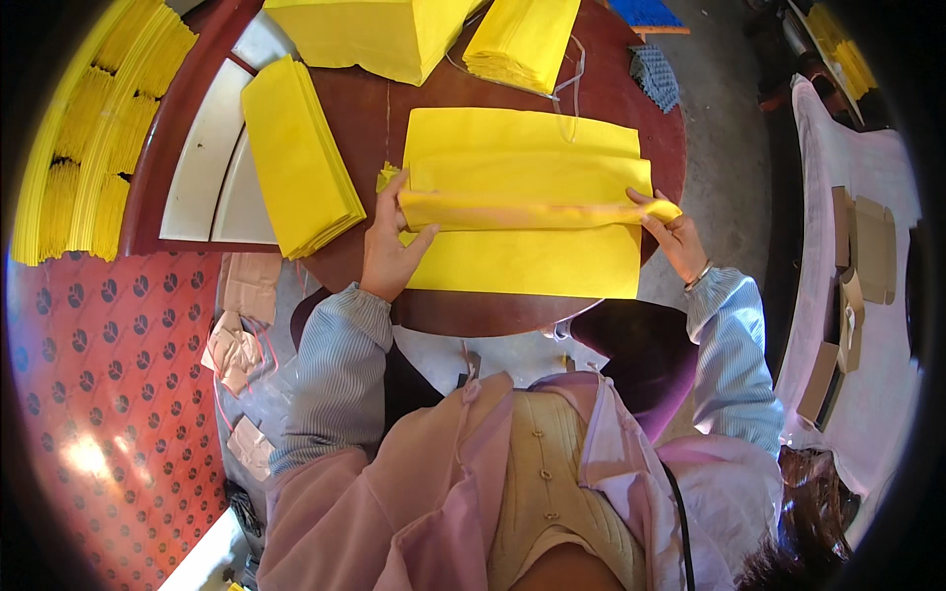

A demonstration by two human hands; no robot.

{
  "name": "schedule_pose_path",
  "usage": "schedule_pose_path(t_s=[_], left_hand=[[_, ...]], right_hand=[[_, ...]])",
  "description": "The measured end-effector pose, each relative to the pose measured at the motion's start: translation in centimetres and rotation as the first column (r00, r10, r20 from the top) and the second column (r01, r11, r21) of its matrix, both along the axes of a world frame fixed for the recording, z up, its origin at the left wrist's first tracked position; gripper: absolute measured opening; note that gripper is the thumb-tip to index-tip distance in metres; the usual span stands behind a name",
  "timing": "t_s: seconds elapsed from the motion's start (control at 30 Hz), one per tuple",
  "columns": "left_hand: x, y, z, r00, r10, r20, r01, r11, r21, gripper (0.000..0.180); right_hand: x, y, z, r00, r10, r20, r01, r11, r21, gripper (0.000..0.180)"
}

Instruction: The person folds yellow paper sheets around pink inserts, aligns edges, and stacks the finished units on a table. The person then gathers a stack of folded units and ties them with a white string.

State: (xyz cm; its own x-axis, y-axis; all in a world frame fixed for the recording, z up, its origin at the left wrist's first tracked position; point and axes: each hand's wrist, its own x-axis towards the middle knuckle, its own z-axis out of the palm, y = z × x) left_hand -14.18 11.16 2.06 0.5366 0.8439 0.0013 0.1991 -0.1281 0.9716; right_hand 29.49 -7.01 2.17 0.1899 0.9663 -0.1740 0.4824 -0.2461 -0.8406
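A yellow cloth-like sheet [532, 264] lies flat before me, with a narrow raised fold [512, 212] running across its middle. At the fold's left end rests my left hand [390, 246], its thumb spread away from the fingers on either side of the strip. My right hand [674, 236] pinches the fold's right end between thumb and fingers, and the tip of the strip sticks out past them. A small crumpled yellow bit [387, 177] shows beside my left fingertips. Left of that hand lies a thick stack of folded yellow pieces [301, 163].
The round dark red table [473, 313] carries a large yellow bundle [370, 34], another folded yellow stack [522, 44] with a clear strap, and a grey-blue textured pad [654, 79]. Tall yellow stacks [89, 128] stand far left. Open cardboard boxes [872, 251] lie on a pale cloth-covered surface at right.
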Motion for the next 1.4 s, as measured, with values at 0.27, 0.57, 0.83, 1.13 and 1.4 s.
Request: schedule_pose_path(t_s=[0.27,0.57,0.83,1.13,1.4], left_hand=[[0.4,0.0,-0.9,0.983,0.181,0.019,-0.182,0.982,0.059,0.090],[0.2,0.0,-1.1,0.990,0.137,0.038,-0.136,0.990,-0.034,0.063],[-0.7,1.1,-0.1,0.995,-0.051,-0.083,0.062,0.988,0.142,0.038],[-1.1,1.4,0.1,0.965,-0.167,-0.202,0.213,0.948,0.236,0.039],[-1.4,1.5,-0.4,0.981,-0.111,-0.161,0.132,0.983,0.129,0.028]], right_hand=[[-1.7,-0.6,-1.6,0.950,-0.296,-0.101,0.308,0.944,0.123,0.024],[-2.5,-0.4,-1.3,0.964,-0.252,-0.085,0.266,0.925,0.273,0.012],[-1.9,-0.7,0.4,0.993,-0.051,0.107,0.019,0.959,0.284,0.016],[-3.5,-0.6,2.9,0.958,0.015,0.287,-0.103,0.950,0.294,0.046],[-2.7,0.2,2.9,0.903,0.203,0.380,-0.319,0.908,0.273,0.043]])
